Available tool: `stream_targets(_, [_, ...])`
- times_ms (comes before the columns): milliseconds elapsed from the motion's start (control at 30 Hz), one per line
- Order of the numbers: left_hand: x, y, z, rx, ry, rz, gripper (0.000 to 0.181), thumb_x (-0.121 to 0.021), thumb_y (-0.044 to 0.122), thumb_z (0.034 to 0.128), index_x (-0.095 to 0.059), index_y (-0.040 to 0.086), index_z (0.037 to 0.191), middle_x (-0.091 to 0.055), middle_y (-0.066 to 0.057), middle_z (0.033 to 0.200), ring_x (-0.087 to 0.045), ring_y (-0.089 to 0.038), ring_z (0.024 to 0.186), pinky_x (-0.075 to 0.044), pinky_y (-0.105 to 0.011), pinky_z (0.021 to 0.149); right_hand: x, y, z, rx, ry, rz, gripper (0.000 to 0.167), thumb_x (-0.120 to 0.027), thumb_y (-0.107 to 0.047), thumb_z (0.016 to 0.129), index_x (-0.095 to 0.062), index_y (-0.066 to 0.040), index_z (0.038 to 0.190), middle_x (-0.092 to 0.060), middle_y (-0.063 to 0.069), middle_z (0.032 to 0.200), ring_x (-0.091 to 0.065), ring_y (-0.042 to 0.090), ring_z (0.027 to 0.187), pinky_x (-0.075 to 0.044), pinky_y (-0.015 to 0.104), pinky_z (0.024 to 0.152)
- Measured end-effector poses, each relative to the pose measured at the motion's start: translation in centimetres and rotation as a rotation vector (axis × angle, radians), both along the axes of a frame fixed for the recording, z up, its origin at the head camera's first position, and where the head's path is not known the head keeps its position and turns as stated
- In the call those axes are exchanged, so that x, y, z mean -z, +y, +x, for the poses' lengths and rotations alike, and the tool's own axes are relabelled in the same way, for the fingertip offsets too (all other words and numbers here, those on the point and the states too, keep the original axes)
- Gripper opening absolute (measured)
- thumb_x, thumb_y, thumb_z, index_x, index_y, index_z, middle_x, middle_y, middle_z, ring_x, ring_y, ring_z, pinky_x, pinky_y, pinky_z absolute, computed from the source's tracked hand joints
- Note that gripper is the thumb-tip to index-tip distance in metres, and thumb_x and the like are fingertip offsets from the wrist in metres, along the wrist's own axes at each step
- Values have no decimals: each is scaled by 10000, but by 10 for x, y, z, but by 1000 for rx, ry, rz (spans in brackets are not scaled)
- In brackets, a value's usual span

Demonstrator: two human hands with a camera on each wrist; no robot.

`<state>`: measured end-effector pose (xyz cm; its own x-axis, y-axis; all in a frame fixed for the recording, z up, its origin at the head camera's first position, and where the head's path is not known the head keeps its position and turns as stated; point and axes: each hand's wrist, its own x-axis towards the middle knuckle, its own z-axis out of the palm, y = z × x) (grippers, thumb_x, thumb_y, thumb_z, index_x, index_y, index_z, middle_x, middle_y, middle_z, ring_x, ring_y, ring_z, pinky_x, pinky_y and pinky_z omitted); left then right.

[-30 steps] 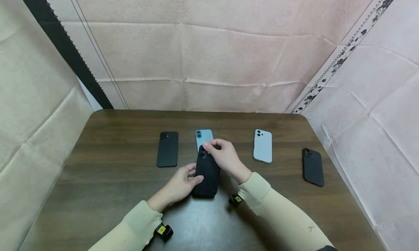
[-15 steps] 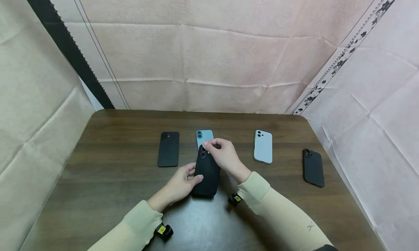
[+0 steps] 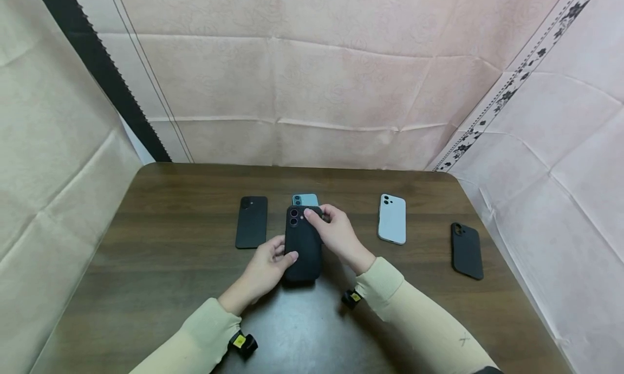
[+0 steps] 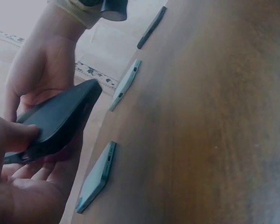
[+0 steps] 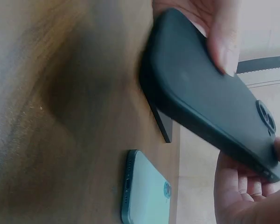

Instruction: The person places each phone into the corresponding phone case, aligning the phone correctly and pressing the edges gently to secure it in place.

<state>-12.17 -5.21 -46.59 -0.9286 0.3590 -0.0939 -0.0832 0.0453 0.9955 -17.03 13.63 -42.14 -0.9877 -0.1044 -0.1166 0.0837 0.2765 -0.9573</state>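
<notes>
Both hands hold a black phone in a dark case [image 3: 303, 246] above the middle of the table, its camera side up. The left hand [image 3: 265, 268] grips its lower left edge, thumb on the back. The right hand [image 3: 338, 236] pinches the upper right corner beside the lenses. In the left wrist view the cased phone [image 4: 60, 116] is tilted, and the right wrist view shows its back [image 5: 205, 88] with a thumb from each hand on it. Behind it lies a light blue phone [image 3: 306, 199], partly hidden in the head view.
A dark phone [image 3: 252, 222] lies left of the blue one. To the right are a white phone or case [image 3: 392, 219] and a black case or phone [image 3: 466, 250]. The wooden table [image 3: 185, 200] is bordered by hanging cloth [image 3: 341, 81].
The cased phone has shifted slightly up and left and turned more upright, covering more of the light blue phone. The left hand has moved slightly with it; both hands keep their grip.
</notes>
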Motion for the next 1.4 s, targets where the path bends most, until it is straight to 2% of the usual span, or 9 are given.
stream_targets(100, [-2,-1,0,-63,5,19,404,-600,132,972,-496,73,1358,-622,-99,1254,-629,-221,1089,-517,-369,872,2,1,1,-10,-23,-37,366,-629,-447,925,-630,-92,1014,-654,103,881,-607,225,786,-535,311,689])
stream_targets(200, [-3,-1,0,-95,-7,55,369,-598,108,970,-520,79,1329,-639,-84,1225,-632,-215,1083,-521,-364,863,3,2,2,-32,-43,-66,360,-623,-426,934,-622,-79,1030,-672,108,920,-634,232,837,-562,343,744])
stream_targets(667, [2,-1,-2,-141,-28,126,335,-590,82,970,-537,85,1300,-655,-84,1198,-649,-214,1057,-533,-344,836,13,5,4,-87,-64,-44,342,-575,-404,964,-663,-80,1028,-651,115,925,-635,246,826,-568,366,713])
stream_targets(833, [3,-1,-3,-126,-26,117,339,-599,108,969,-538,93,1302,-647,-81,1214,-638,-207,1078,-526,-339,848,14,6,4,-96,-67,-59,308,-551,-341,991,-654,-55,1041,-648,115,938,-635,247,837,-570,382,719])
stream_targets(1033, [3,-2,-4,-91,-14,110,384,-621,144,961,-514,95,1327,-624,-84,1253,-621,-210,1110,-514,-343,866,13,6,4,-69,-52,-68,320,-568,-371,973,-662,-69,1022,-646,122,943,-625,258,835,-568,374,716])
stream_targets(1267, [3,-4,-2,-59,-36,66,366,-643,147,946,-531,71,1287,-640,-120,1199,-650,-231,1052,-544,-364,825,14,5,3,22,-34,-97,286,-584,-329,973,-663,-54,980,-645,122,874,-615,240,767,-561,390,679])
stream_targets(1400, [4,-3,-2,-41,-53,98,351,-638,113,945,-528,25,1266,-640,-160,1164,-656,-257,1034,-555,-383,799,12,4,2,77,-43,-127,299,-587,-330,972,-660,-40,988,-642,108,869,-606,219,786,-562,388,687])
